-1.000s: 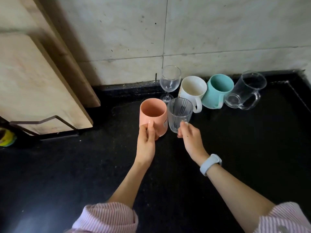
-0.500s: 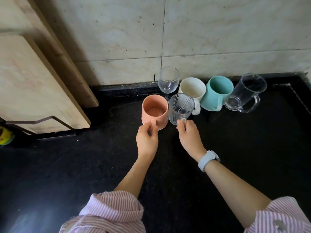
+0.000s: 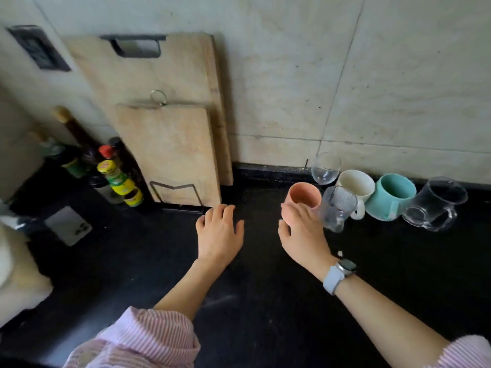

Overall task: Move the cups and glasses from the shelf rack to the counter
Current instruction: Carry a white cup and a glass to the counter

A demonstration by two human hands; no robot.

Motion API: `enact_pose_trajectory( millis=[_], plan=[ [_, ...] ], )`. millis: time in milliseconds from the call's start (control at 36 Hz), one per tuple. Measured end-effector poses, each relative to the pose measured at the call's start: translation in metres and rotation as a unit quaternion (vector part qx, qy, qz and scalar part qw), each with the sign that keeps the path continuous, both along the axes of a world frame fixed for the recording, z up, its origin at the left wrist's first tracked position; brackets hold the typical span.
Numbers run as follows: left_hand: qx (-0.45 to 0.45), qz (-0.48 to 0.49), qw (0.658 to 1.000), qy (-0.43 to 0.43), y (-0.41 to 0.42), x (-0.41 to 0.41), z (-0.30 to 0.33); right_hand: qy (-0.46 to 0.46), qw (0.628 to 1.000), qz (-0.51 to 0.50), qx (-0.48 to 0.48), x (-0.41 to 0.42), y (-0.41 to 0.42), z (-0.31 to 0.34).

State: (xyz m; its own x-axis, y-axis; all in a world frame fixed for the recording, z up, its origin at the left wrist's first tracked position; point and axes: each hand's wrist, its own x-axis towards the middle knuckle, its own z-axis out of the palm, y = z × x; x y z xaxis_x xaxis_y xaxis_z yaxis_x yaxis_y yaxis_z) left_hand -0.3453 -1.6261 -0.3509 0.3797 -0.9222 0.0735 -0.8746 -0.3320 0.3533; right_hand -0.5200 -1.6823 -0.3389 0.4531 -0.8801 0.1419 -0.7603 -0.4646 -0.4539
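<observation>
Cups [image 3: 305, 199] and glasses [image 3: 338, 208] stand grouped far right on the surface [image 3: 265, 301], both hands, left [image 3: 219, 232] and right [image 3: 303, 235], empty with fingers loosely spread, release apparently done; next, fetching any remaining from the rack, out of view.

A single head-worn wide-angle view looks forward and steeply down, from close above, onto the black stone tabletop [image 3: 265, 301] and pale tiled wall [image 3: 292, 75].

On your tabletop [image 3: 265, 301], a wine glass [image 3: 325, 168], two mugs [image 3: 354, 183] [image 3: 389, 196] and a glass mug [image 3: 435, 205] line the back wall at right. Before them stand a cup [image 3: 305, 195] and a tumbler [image 3: 337, 208]. Left of these, cutting boards [image 3: 170, 144] lean on the wall, with bottles [image 3: 119, 179] further left.
</observation>
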Motion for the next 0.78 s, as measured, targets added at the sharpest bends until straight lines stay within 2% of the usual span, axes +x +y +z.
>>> enact_pose_trajectory(
  millis=[194,306,417,556,778],
  plan=[
    [-0.008,0.154,0.983,-0.097,0.164,0.102,0.061,0.051,0.973,0.221,0.035,0.129,0.102,0.039],
    [-0.002,0.271,0.956,-0.114,0.310,0.133,0.086,0.049,0.937,0.345,0.020,0.189,0.209,0.067],
    [-0.025,0.378,0.918,-0.116,0.473,0.130,0.107,0.032,0.892,0.451,0.007,0.229,0.344,0.091],
    [-0.037,0.504,0.852,-0.137,0.680,0.092,0.129,0.005,0.806,0.591,-0.031,0.251,0.529,0.110],
    [-0.025,0.684,0.711,-0.161,0.938,0.010,0.170,-0.063,0.655,0.751,-0.048,0.251,0.789,0.145]
  ],
)
